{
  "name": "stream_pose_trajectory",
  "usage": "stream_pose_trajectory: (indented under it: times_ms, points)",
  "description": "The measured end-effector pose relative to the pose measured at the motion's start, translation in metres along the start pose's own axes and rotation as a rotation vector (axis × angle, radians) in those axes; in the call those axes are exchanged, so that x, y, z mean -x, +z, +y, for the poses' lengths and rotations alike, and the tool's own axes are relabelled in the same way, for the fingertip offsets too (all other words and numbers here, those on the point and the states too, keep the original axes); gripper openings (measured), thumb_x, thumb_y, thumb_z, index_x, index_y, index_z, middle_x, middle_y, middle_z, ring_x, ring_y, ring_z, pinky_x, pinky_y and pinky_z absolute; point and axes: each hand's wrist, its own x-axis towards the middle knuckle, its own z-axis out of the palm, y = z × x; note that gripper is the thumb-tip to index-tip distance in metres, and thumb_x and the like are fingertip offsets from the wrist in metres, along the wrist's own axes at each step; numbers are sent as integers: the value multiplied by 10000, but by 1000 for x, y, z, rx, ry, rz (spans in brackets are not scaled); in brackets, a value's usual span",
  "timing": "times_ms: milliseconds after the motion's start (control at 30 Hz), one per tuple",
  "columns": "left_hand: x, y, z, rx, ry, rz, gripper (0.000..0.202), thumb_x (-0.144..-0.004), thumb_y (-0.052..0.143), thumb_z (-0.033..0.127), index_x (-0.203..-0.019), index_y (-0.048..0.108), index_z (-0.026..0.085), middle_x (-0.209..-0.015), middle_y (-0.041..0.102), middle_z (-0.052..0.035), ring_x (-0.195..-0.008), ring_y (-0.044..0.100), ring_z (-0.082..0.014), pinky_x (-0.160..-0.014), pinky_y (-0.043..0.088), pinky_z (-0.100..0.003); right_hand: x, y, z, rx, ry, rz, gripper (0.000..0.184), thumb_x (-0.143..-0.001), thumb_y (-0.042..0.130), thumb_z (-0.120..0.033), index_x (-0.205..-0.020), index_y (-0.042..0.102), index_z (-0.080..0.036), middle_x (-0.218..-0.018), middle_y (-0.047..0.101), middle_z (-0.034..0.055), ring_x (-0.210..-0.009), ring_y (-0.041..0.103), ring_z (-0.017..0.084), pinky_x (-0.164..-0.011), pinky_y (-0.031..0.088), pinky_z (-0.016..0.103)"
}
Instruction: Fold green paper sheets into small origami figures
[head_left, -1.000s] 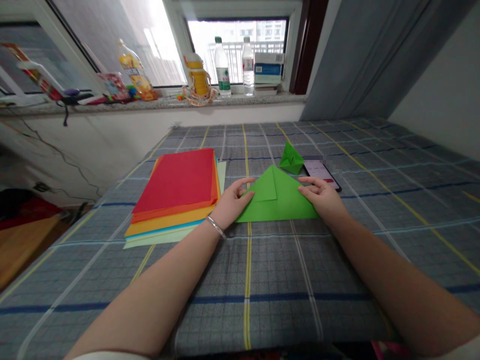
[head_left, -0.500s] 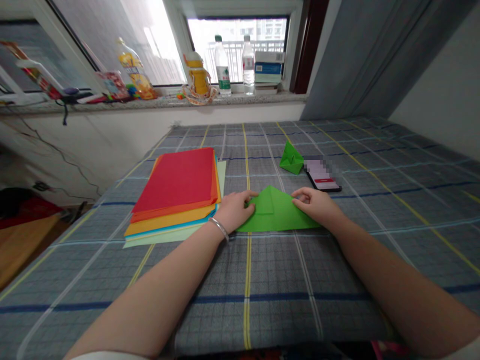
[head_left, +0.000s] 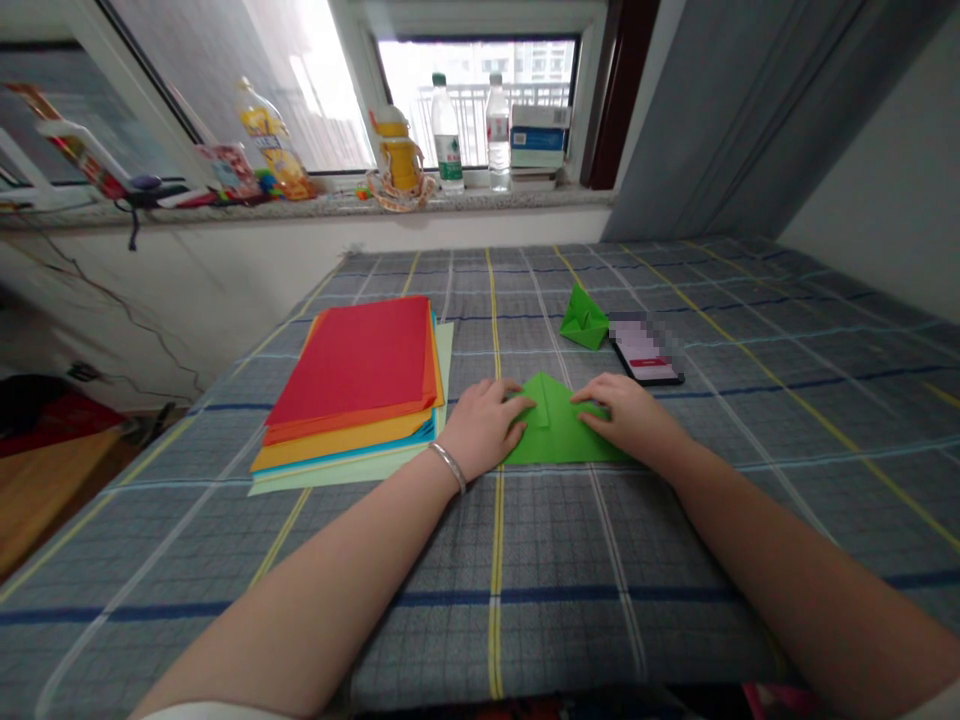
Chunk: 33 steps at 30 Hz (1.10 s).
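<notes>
Two palms are bearing down on the paper: your left grip (head_left: 484,428) is covering the left corner of a green origami sheet (head_left: 562,445) folded into a triangle, and your right grip (head_left: 626,418) is pressing on its right corner. Both grips are standing open, palms down and fingers resting over the paper, and as far as this view shows, you are not pinching anything. The triangle is lying flat on a checked bedsheet (head_left: 675,570), its point toward the far side and a smaller flap showing at its middle.

The triangle is sitting just right of a stack of origami paper (head_left: 352,360), with red on top and orange, yellow, blue and pale green edges showing beneath. A silver bangle (head_left: 448,467) is circling your left wrist. Farther off, a small folded green paper piece (head_left: 583,320) is standing just left of a smartphone (head_left: 645,350), whose far end is blurred out. Beyond the bedsheet, two plastic water bottles (head_left: 447,135) are standing on the windowsill (head_left: 337,205).

The step in hand looks like flattening a fold near the triangle's corners. The next move appears to call for setting a firm, even crease while you are keeping the edges lined up, before you lift either hand.
</notes>
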Motion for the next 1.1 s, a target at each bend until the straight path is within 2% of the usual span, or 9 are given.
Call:
stream_pose_trajectory:
  times_ms: [67, 167, 233, 333, 467, 833, 933, 1100]
  points:
    - [0, -1, 1, 32, 109, -27, 290, -903, 509, 267, -1174, 609, 239, -1180, 589, -64, -1080, 519, -225, -954, 427, -405, 1, -1, -4, -13, -102, -27, 201, -799, 643, -247, -994, 681, -216, -990, 676, 54, -965, 580, 220, -897, 447, 382]
    - [-1, -3, 1, 60, 171, -77, 283, -921, 489, 277, -1172, 611, 233, -1148, 610, -51, -1061, 529, -211, -937, 435, -379, 3, -5, -11, -51, -216, -100, 242, -786, 680, -297, -1018, 675, -226, -1029, 672, 53, -985, 576, 218, -898, 446, 372]
    - [-1, -5, 2, 69, 182, -105, 300, -916, 510, 326, -1180, 606, 220, -1161, 607, -61, -1061, 535, -215, -931, 439, -374, 4, -8, -15, -58, -241, -137, 321, -757, 714, -357, -1046, 670, -225, -1061, 660, 62, -994, 569, 227, -884, 451, 373]
    - [-1, -9, 3, 74, 180, -139, 445, -860, 574, 485, -1210, 586, 210, -1190, 600, -77, -1085, 534, -243, -941, 435, -394, 6, -13, -19, -52, -255, -172, 438, -686, 765, -439, -1057, 666, -228, -1102, 647, 68, -1013, 560, 244, -885, 450, 387]
    - [0, -15, 7, 47, 171, -168, 609, -773, 614, 617, -1214, 573, 198, -1204, 610, -84, -1100, 541, -277, -958, 422, -426, 8, -19, -19, -60, -263, -207, 416, -676, 770, -443, -1022, 666, -236, -1130, 642, 67, -1034, 560, 244, -897, 446, 388]
    - [0, -21, 12, 45, 137, -199, 538, -804, 610, 555, -1189, 577, 181, -1176, 635, -78, -1094, 564, -261, -944, 452, -385, 7, -25, -22, -55, -251, -237, 223, -776, 684, -371, -949, 668, -233, -991, 685, 51, -948, 606, 213, -830, 455, 335]
    - [-1, -22, 13, 63, 128, -191, 490, -827, 590, 536, -1174, 586, 191, -1164, 638, -73, -1084, 570, -254, -940, 456, -381, 8, -28, -24, -32, -255, -240, 140, -839, 601, -332, -917, 672, -240, -925, 697, 27, -868, 622, 186, -756, 442, 296]
    - [0, -21, 15, 50, 123, -173, 469, -832, 577, 545, -1139, 596, 192, -1128, 629, -76, -1045, 580, -244, -902, 472, -369, 9, -30, -32, 177, -179, -188, 169, -870, 501, -270, -839, 663, -231, -813, 699, 13, -698, 617, 160, -596, 351, 282]
